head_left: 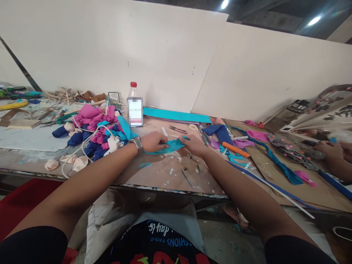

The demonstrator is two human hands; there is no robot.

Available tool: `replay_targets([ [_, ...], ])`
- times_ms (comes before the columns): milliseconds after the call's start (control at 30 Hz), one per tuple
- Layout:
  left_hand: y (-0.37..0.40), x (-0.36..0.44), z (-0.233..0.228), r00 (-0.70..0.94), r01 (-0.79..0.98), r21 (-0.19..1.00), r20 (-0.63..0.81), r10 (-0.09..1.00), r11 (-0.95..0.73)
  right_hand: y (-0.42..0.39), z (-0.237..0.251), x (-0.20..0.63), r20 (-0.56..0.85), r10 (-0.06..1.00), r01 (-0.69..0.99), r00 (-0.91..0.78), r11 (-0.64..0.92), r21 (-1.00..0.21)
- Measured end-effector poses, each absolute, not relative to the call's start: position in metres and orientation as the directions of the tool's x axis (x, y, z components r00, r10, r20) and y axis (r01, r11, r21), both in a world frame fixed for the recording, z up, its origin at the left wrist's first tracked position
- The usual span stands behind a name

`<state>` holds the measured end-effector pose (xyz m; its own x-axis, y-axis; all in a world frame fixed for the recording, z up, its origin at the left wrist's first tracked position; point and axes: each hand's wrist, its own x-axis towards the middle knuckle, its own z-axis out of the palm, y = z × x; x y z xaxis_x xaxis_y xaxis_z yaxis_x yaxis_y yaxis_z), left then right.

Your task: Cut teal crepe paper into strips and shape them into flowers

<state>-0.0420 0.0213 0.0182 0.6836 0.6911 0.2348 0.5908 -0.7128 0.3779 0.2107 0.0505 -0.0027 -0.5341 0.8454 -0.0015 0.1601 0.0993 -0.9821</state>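
left hand [154, 141]: fingers curled, pinching crumpled turquoise fabric strip [171, 146] | right hand [194, 144]: closed on strip's other end | strip lies on cluttered brown worktop [165, 172]

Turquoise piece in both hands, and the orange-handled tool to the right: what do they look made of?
The turquoise piece, pinched by the left hand and right hand, looks like soft matte fabric or crepe paper: it creases and sags. The orange-handled tool seems smooth plastic; its blade is too small to tell.

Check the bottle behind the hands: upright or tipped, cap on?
Upright. The bottle stands on the table, red cap on top.
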Motion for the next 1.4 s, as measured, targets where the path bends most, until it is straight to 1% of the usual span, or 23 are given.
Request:
replay_targets([
  [67, 0.021, -0.042, 0.019, 0.692, 0.574, 0.396, 0.233, 0.683, -0.716, 0.051, -0.004, 0.210, -0.019, 0.845, 0.120, -0.534, 0.053, -0.991],
  [133, 0.019, -0.042, 0.020, 0.709, 0.548, 0.423, 0.223, 0.669, -0.722, 0.051, -0.006, 0.210, -0.019, 0.846, 0.101, -0.532, 0.041, -0.994],
  [233, 0.017, -0.040, 0.022, 0.730, 0.492, 0.507, 0.202, 0.653, -0.707, 0.050, -0.007, 0.209, -0.021, 0.849, 0.151, -0.528, 0.070, -0.986],
  [333, 0.014, -0.038, 0.023, 0.725, 0.438, 0.606, 0.199, 0.659, -0.664, 0.049, -0.007, 0.210, -0.027, 0.859, 0.219, -0.512, 0.100, -0.971],
  [433, 0.014, -0.036, 0.023, 0.724, 0.391, 0.652, 0.218, 0.655, -0.649, 0.047, -0.005, 0.209, -0.036, 0.868, 0.216, -0.495, 0.082, -0.973],
  [567, 0.017, -0.036, 0.021, 0.699, 0.380, 0.676, 0.238, 0.675, -0.632, 0.041, 0.001, 0.205, -0.057, 0.852, 0.103, -0.520, -0.004, -0.995],
  [700, 0.019, -0.037, 0.019, 0.647, 0.378, 0.715, 0.251, 0.720, -0.588, 0.038, 0.005, 0.204, -0.093, 0.838, 0.063, -0.538, -0.070, -0.996],
  [867, 0.015, -0.035, 0.023, 0.657, 0.355, 0.742, 0.234, 0.716, -0.569, 0.038, 0.003, 0.203, -0.100, 0.855, -0.002, -0.510, -0.118, -0.993],
  [967, 0.014, -0.034, 0.023, 0.663, 0.356, 0.723, 0.251, 0.705, -0.592, 0.039, 0.002, 0.203, -0.103, 0.852, -0.023, -0.513, -0.133, -0.991],
  [1100, 0.018, -0.034, 0.018, 0.621, 0.382, 0.711, 0.275, 0.734, -0.590, 0.039, 0.001, 0.204, -0.102, 0.833, -0.045, -0.544, -0.151, -0.988],
  [1233, 0.020, -0.036, 0.016, 0.611, 0.393, 0.714, 0.268, 0.744, -0.580, 0.040, 0.000, 0.203, -0.092, 0.821, -0.082, -0.563, -0.166, -0.983],
  [1400, 0.016, -0.035, 0.021, 0.646, 0.370, 0.728, 0.245, 0.723, -0.577, 0.039, 0.000, 0.201, -0.038, 0.835, -0.122, -0.549, -0.125, -0.985],
])
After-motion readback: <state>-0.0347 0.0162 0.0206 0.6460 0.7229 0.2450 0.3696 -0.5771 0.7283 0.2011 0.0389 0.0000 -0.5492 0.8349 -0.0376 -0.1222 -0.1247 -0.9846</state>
